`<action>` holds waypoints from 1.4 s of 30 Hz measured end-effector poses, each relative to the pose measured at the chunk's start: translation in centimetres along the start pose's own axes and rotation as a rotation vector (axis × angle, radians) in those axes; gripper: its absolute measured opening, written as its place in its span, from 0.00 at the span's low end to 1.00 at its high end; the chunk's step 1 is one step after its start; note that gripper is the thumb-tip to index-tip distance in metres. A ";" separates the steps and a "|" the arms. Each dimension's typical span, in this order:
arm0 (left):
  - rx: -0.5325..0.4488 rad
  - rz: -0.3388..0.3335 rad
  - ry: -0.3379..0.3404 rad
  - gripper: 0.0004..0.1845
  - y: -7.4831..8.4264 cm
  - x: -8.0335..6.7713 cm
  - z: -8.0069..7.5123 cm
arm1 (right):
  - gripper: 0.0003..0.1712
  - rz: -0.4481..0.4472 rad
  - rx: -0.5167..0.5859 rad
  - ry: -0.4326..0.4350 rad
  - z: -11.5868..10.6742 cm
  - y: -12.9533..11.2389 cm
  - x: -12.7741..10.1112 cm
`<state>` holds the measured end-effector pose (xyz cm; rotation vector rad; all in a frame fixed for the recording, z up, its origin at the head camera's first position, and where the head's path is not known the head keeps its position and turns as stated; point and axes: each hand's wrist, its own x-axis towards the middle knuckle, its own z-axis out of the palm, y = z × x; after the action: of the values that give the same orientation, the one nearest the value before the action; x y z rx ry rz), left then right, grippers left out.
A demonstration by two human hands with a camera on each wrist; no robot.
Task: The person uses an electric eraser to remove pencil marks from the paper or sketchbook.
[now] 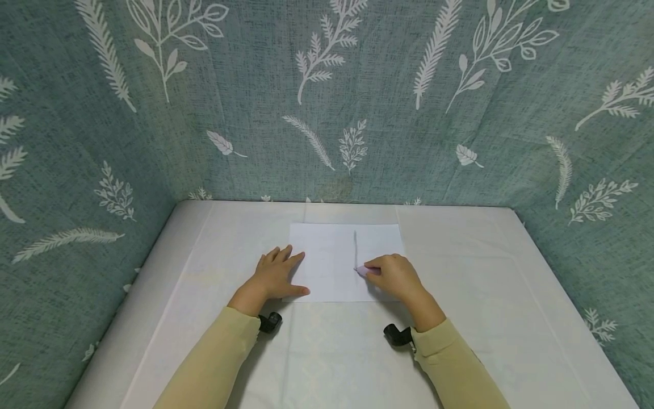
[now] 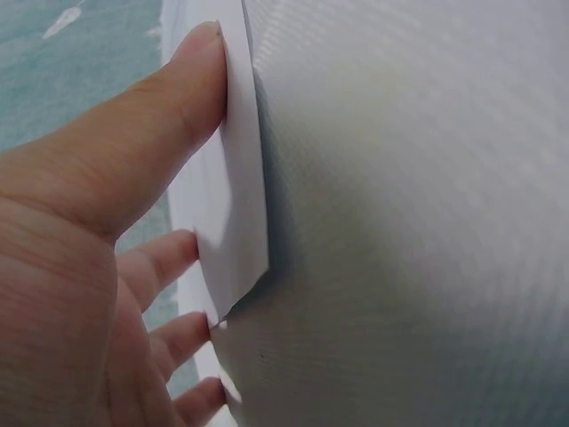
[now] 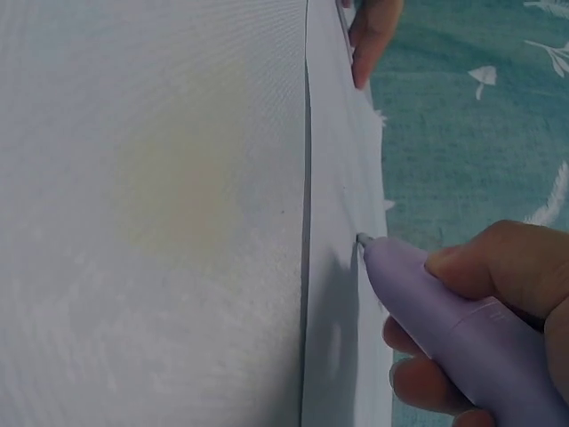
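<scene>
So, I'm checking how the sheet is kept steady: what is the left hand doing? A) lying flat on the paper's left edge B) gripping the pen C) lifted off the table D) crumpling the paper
A: the left hand lies flat, fingers spread, on the paper, while the right hand holds the pen.

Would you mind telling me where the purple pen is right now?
In the head view the purple pen sits in the right hand, tip on the white paper right of centre, opposite the left hand.
</scene>
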<state>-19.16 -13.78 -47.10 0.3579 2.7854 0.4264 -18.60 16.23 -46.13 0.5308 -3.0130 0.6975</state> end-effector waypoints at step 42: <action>0.003 -0.005 -0.002 0.53 0.0 0.0 0.0 | 0.13 0.063 -0.012 0.009 0.0 -0.2 0.2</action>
<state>-19.13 -13.77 -47.12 0.3522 2.7847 0.4200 -18.77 15.99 -45.98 0.4335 -3.0356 0.6818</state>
